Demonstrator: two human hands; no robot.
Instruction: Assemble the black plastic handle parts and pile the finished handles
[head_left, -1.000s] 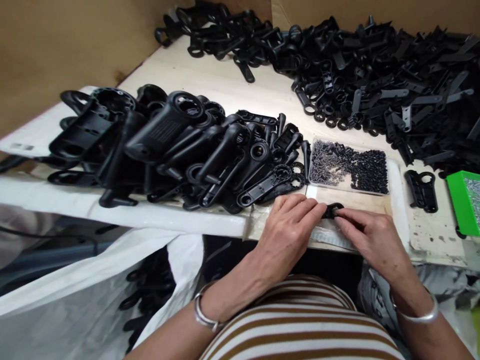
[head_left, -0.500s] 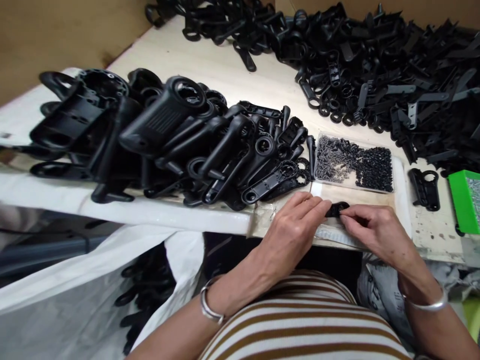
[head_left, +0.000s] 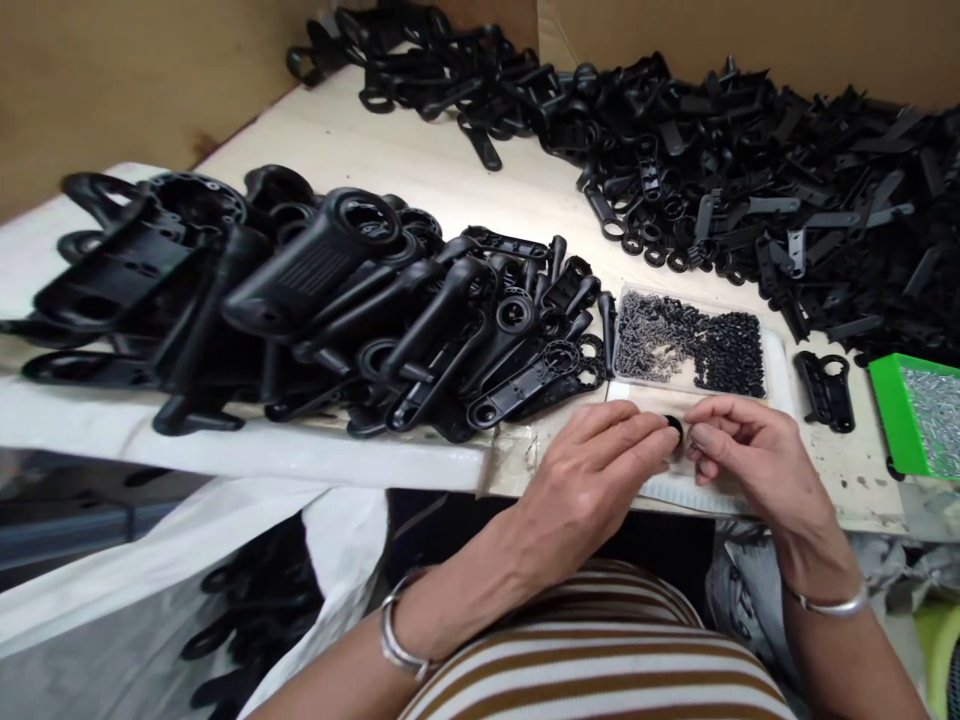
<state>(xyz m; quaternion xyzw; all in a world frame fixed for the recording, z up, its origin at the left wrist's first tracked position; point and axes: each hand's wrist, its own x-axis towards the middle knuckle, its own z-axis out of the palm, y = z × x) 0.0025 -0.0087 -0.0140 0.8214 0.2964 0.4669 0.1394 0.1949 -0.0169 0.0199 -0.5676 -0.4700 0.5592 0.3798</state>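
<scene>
My left hand (head_left: 600,470) is closed over a black plastic part (head_left: 675,430) at the table's front edge. Only the rounded, ring-shaped end of that part shows past my fingertips. Just right of it, my right hand (head_left: 742,450) is pinched, thumb against fingers; what sits between them, if anything, is too small to make out. Directly behind both hands lies a clear shallow box (head_left: 690,385) with small metal springs (head_left: 652,330) on its left side and small black pieces (head_left: 731,350) on its right.
Large black plastic housings (head_left: 315,260) are heaped on the left. A wide pile of black parts (head_left: 712,180) spreads across the back. To the right lie a black holder-shaped part (head_left: 825,390) and a green tray (head_left: 892,410) of small metal pieces. A white sack (head_left: 345,540) hangs below the table edge.
My right hand has drawn slightly away from the black part, with its fingers more curled. The left hand now covers more of that part. The whole view has shifted a little.
</scene>
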